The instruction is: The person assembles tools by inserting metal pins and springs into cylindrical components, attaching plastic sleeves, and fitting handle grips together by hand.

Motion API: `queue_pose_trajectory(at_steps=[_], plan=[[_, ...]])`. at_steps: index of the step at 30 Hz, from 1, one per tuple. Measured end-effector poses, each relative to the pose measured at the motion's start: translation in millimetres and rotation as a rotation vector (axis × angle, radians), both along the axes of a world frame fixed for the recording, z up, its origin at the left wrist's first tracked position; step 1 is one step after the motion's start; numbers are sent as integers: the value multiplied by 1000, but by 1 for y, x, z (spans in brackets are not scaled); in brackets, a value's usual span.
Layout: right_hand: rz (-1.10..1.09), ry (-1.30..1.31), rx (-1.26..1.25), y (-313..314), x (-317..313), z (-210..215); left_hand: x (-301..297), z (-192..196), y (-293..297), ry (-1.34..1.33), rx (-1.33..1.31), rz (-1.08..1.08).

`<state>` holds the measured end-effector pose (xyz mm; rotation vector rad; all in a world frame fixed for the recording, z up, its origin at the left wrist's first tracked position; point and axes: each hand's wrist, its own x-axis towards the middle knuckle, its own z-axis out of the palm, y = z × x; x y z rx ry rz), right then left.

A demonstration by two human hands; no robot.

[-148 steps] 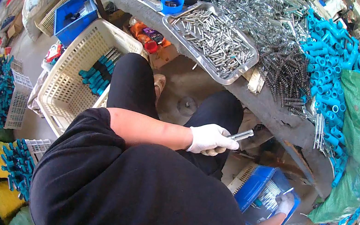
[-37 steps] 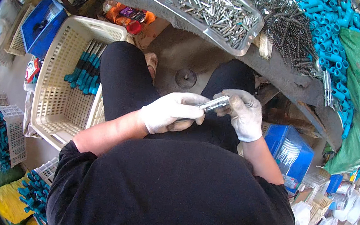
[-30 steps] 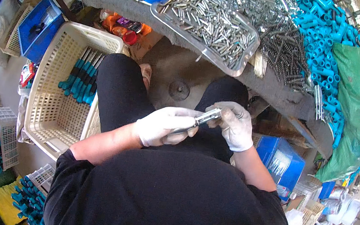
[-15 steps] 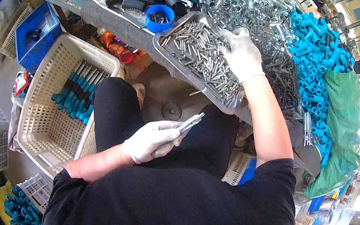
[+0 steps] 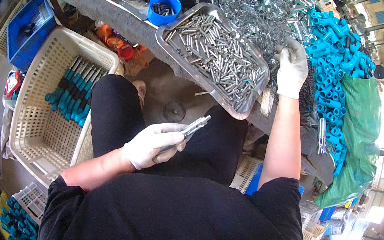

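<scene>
Both gloved hands differ: left hand [image 5: 153,143] grips a metal tool [image 5: 194,126] over open lap space; right hand [image 5: 292,69], fingers curled, has moved past the steel tray's [image 5: 255,97] edge onto wire springs [image 5: 305,94].

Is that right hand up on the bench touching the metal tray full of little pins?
Apart. The head view shows the right hand on the springs beyond the tray, bench showing between glove and rim.

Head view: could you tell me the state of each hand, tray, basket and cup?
Left hand: gloved, closed on a metal part above the lap.
Right hand: gloved, stretched out to the pile of metal pieces on the table.
Metal tray: filled with small metal pins.
White basket: holds a few teal-handled tools, mostly bare.
Blue cup: upright, holds small parts.
</scene>
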<state>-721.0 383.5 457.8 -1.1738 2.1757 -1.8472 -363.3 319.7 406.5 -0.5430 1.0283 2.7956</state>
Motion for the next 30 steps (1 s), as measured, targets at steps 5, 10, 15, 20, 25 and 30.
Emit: queue_pose_trajectory(at_steps=[5,10,15,20,25,30], plan=[[4,-142,-134,5,3,2,0,7,8,-1,-36,9],[348,-399,-76,51,56,30,4,12,13,28,-119,16],[401,-308,537,104,116,38,-1,12,24,29,-195,-45],[481,-336,625,119,136,29,1,7,39,7,-168,-122],[470,-160,545,141,133,27,-3,13,48,-25,-129,-125],[446,-18,358,152,125,12,-8,14,53,-8,-95,-143]])
